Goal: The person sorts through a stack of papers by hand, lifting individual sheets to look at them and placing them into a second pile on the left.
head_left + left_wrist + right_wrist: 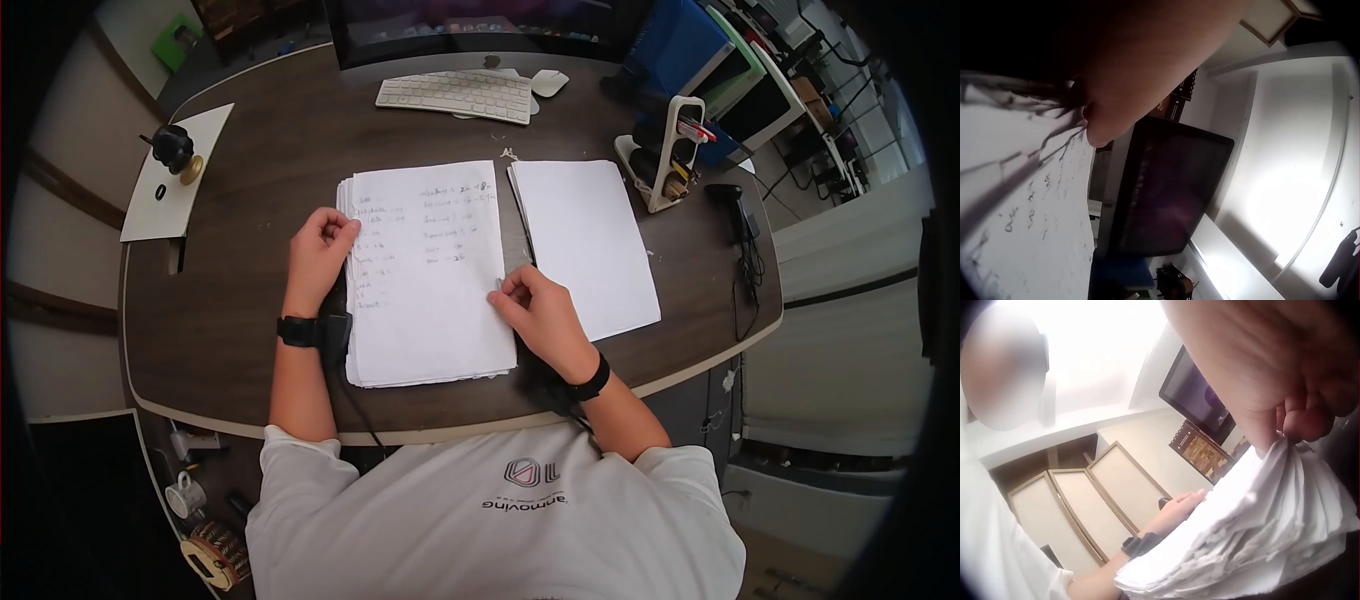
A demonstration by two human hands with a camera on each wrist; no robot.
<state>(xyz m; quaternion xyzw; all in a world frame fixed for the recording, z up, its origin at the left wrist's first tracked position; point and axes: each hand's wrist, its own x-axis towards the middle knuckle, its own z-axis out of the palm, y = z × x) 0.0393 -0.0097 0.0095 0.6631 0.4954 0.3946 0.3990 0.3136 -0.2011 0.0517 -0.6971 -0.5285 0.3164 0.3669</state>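
A stack of papers [430, 330] with handwriting on its top sheet lies on the desk. At its left edge, my left hand [318, 255] holds the side with thumb and curled fingers. My right hand [543, 318] pinches the right edge of the stack between thumb and fingers. In the right wrist view the stack's layered, uneven sheets [1260, 531] show under the right hand [1272, 369]. The left wrist view has the left hand [1129, 81] at the edge of the written sheet [1035, 206]. A second stack of blank paper [590, 250] lies to the right.
A keyboard [455, 95] and mouse [549, 82] sit before the monitor [480, 35]. At the right are a pen holder [672, 155] and black cables [745, 235]. A white board [205, 140] with a black-and-gold object [175, 150] is at the left.
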